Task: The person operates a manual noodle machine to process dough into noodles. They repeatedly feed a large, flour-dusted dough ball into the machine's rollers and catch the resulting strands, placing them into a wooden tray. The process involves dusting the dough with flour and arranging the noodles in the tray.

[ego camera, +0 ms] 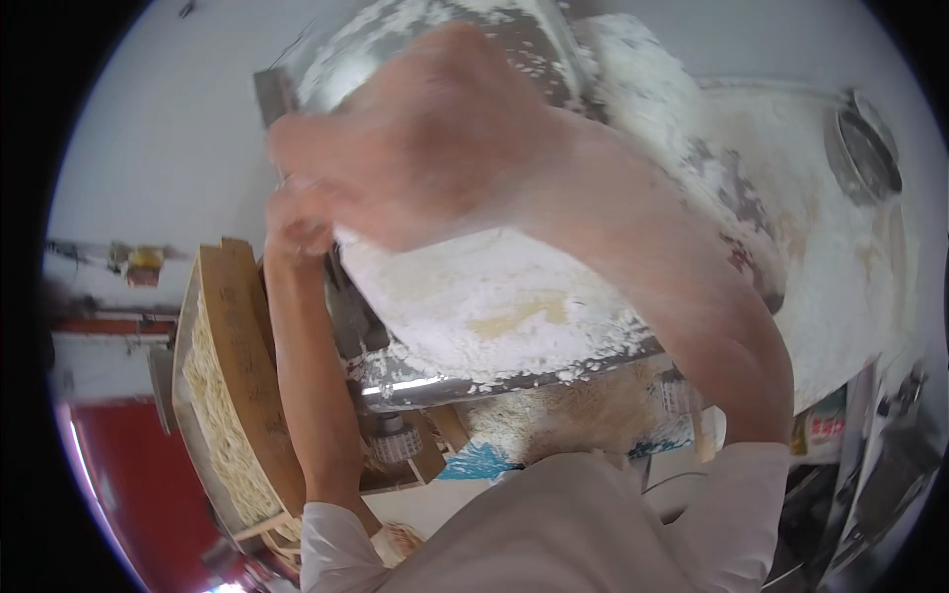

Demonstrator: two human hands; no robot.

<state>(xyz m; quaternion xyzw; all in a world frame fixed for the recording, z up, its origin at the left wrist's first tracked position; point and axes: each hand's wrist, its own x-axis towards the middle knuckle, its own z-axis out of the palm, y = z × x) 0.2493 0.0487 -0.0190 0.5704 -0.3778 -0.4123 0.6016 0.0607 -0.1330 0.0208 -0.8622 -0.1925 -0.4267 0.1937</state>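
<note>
My right hand (pixel 445 141) is raised and blurred by motion above a flour-dusted metal machine. My left hand (pixel 300 219) is beside it at the left, close to the right hand's fingers; whether they touch or hold something between them cannot be told. Beneath my hands lies a pale, floury sheet of dough (pixel 474 296), with a yellowish patch on top. Loose flour lies along the machine's metal front edge (pixel 460 389). Behind my hands, a shiny metal surface (pixel 511 44) is coated with flour.
At the left stands a wooden tray (pixel 241 356) with noodles (pixel 222 422) inside. A floury worktop (pixel 823 244) extends to the right, with a round metal sieve or pan (pixel 867 156) on it. Below the machine edge are a knurled knob (pixel 394 439) and a blue surface (pixel 478 461) strewn with flour.
</note>
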